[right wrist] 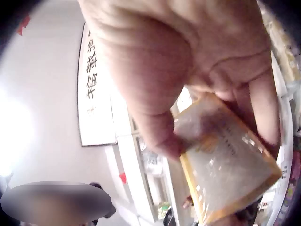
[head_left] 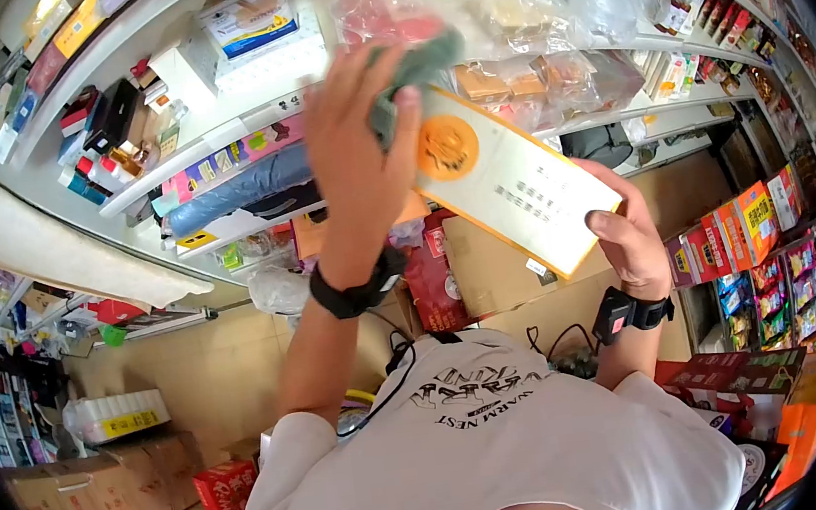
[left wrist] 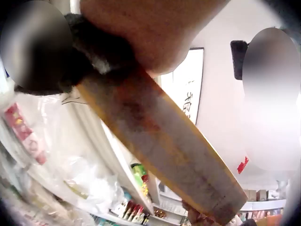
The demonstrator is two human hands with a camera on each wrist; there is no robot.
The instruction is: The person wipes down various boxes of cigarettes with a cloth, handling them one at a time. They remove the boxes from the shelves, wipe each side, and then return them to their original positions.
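Note:
A long white box with an orange edge and a round orange emblem [head_left: 521, 187] is held tilted in front of the chest. My right hand [head_left: 632, 229] grips its lower right end, thumb on the printed face. At the upper left end, my left hand [head_left: 355, 145], blurred, holds a grey-green cloth [head_left: 431, 59] against the box. In the left wrist view the dark cloth [left wrist: 106, 52] covers one end of the box [left wrist: 160, 141]. The right wrist view shows my right hand [right wrist: 188, 56] around the near end of the box [right wrist: 225, 160].
Shelves [head_left: 252, 122] with plastic-wrapped goods and small boxes run across the top. Below the held box, a cardboard box [head_left: 495, 265] stands beside a red one. Brown cartons [head_left: 113, 490] are stacked at lower left, and snack packets [head_left: 772, 289] hang at right.

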